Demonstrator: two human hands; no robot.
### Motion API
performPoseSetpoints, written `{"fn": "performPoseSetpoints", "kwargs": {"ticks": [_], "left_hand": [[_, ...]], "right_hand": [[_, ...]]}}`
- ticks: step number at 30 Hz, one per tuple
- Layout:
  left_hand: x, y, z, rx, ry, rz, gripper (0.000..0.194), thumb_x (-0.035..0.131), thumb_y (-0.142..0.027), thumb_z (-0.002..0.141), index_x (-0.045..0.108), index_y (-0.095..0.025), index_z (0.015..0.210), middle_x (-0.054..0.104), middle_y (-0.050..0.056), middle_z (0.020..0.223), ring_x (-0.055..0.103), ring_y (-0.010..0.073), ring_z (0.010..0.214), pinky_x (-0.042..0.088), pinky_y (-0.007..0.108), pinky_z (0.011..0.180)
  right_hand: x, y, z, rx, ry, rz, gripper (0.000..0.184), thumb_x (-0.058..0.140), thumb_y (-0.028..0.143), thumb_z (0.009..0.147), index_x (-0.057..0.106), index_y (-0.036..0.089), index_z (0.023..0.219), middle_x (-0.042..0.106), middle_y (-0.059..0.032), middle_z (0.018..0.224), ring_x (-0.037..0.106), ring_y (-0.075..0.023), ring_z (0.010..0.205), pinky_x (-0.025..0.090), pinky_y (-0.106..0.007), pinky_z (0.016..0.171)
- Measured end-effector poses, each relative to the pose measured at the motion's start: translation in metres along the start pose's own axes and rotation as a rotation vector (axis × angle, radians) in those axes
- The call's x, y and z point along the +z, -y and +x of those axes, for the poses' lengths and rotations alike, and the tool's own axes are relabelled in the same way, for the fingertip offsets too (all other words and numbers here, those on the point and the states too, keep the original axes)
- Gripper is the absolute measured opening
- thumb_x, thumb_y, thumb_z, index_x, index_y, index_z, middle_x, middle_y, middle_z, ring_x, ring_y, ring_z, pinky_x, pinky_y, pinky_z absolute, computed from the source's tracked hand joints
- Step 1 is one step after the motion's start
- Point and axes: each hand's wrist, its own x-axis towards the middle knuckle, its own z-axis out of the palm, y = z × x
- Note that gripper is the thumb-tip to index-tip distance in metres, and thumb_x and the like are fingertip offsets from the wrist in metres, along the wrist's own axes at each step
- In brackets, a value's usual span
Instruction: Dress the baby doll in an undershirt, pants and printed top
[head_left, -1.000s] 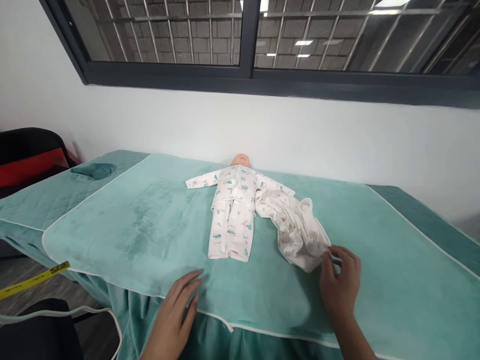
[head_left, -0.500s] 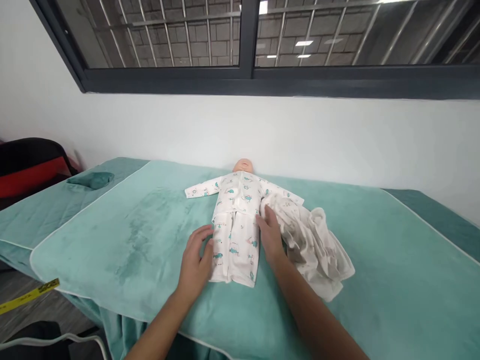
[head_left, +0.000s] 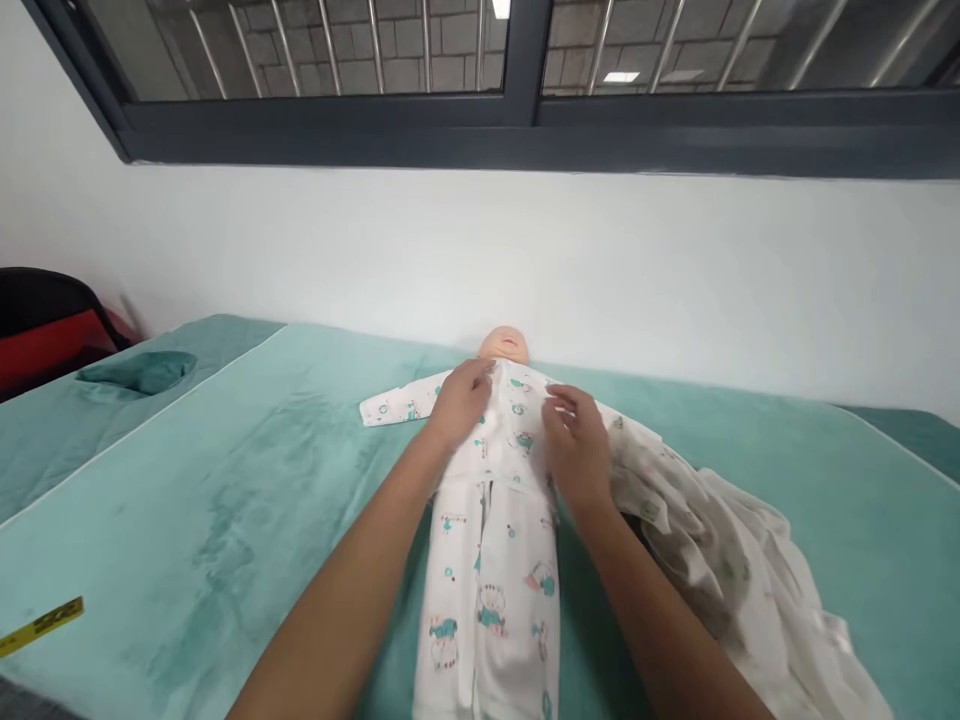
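Observation:
A baby doll lies on its back on the bed, its bare head (head_left: 503,344) toward the wall. It wears a white baby outfit (head_left: 491,560) printed with small teal and pink figures; the top's sleeve (head_left: 405,402) stretches out to the left. My left hand (head_left: 463,400) rests on the upper chest, fingertips by the collar, fingers loosely extended. At the other side of the chest is my right hand (head_left: 577,445), open with its fingers slightly bent, against or just above the fabric. Beside my right forearm lies a crumpled white cloth (head_left: 720,540), partly over the doll's other sleeve.
A teal blanket (head_left: 247,480) covers the bed. Behind it are a white wall (head_left: 337,250) and a dark-framed window (head_left: 322,130) with bars. At left sit a red and black item (head_left: 52,340) and a yellow strip (head_left: 41,627).
Both my hands have moved up from beside the doll's legs to its upper chest. The view has come closer, so the doll and the crumpled cloth look larger.

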Motion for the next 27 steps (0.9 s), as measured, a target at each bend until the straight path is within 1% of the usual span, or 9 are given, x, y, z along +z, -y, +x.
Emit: {"fn": "performPoseSetpoints", "kwargs": {"ticks": [3,6,8,10,14,17,19,22,27], "left_hand": [[0.006,0.012,0.023,0.131,0.139,0.052,0.046,0.038,-0.013,0.086,0.062,-0.014,0.125,0.058,0.01,0.137,0.052,0.02,0.127,0.037,0.039,0.114],[0.008,0.024,0.033,0.209,0.244,0.108,0.048,0.034,-0.013,0.088,0.059,-0.014,0.13,0.051,0.01,0.145,0.045,0.0193,0.135,0.032,0.038,0.117],[0.009,0.029,0.036,0.196,0.252,0.13,0.048,0.033,-0.015,0.09,0.058,-0.014,0.13,0.05,0.009,0.145,0.043,0.0192,0.136,0.032,0.037,0.118],[0.01,0.03,0.037,0.165,0.242,0.126,0.048,0.033,-0.015,0.089,0.059,-0.015,0.129,0.052,0.008,0.144,0.044,0.0192,0.136,0.032,0.037,0.118],[0.009,0.029,0.038,0.113,0.237,0.051,0.049,0.033,-0.016,0.088,0.059,-0.017,0.128,0.055,0.006,0.14,0.048,0.0186,0.131,0.033,0.036,0.117],[0.008,0.029,0.038,0.098,0.236,-0.007,0.05,0.033,-0.015,0.086,0.059,-0.017,0.128,0.056,0.006,0.138,0.05,0.018,0.129,0.034,0.035,0.116],[0.007,0.03,0.038,0.104,0.239,-0.012,0.05,0.033,-0.014,0.086,0.059,-0.017,0.129,0.056,0.006,0.139,0.049,0.0179,0.13,0.034,0.036,0.116],[0.007,0.03,0.037,0.104,0.241,0.003,0.05,0.032,-0.014,0.086,0.061,-0.018,0.128,0.056,0.005,0.139,0.047,0.0184,0.132,0.033,0.038,0.117],[0.008,0.028,0.038,0.095,0.243,0.004,0.049,0.032,-0.015,0.087,0.063,-0.019,0.125,0.057,0.005,0.138,0.048,0.0178,0.131,0.034,0.037,0.117]], "right_hand": [[0.029,-0.005,0.046,0.014,0.044,-0.196,0.028,0.049,0.032,0.081,0.063,0.019,0.101,0.064,-0.0067,0.106,0.058,-0.0173,0.088,0.046,-0.033,0.083],[0.041,-0.019,0.073,0.085,0.159,-0.319,0.024,0.05,0.031,0.078,0.064,0.018,0.091,0.065,-0.0041,0.094,0.056,-0.0161,0.079,0.043,-0.032,0.08],[0.042,-0.025,0.081,0.1,0.216,-0.347,0.021,0.05,0.033,0.079,0.064,0.019,0.086,0.066,-0.0021,0.089,0.056,-0.0157,0.078,0.041,-0.03,0.077],[0.043,-0.025,0.085,0.087,0.248,-0.397,0.02,0.049,0.035,0.081,0.061,0.019,0.082,0.066,-0.0014,0.086,0.055,-0.0155,0.076,0.039,-0.029,0.074],[0.049,-0.014,0.091,0.071,0.349,-0.58,0.026,0.052,0.044,0.082,0.053,0.02,0.073,0.063,-0.003,0.074,0.05,-0.0164,0.067,0.033,-0.028,0.066],[0.054,-0.008,0.095,0.075,0.403,-0.686,0.025,0.056,0.042,0.079,0.049,0.02,0.069,0.06,-0.0036,0.069,0.046,-0.0165,0.062,0.031,-0.029,0.063],[0.054,-0.008,0.097,0.061,0.407,-0.7,0.02,0.054,0.035,0.079,0.047,0.02,0.067,0.059,-0.0028,0.069,0.045,-0.0158,0.062,0.031,-0.029,0.063],[0.05,-0.013,0.1,0.039,0.405,-0.633,0.016,0.047,0.027,0.079,0.047,0.02,0.065,0.057,-0.0008,0.067,0.043,-0.0142,0.062,0.03,-0.028,0.063],[0.045,-0.026,0.104,0.046,0.393,-0.418,0.019,0.048,0.031,0.077,0.054,0.018,0.064,0.057,0.001,0.067,0.046,-0.0129,0.067,0.034,-0.026,0.065]]}}
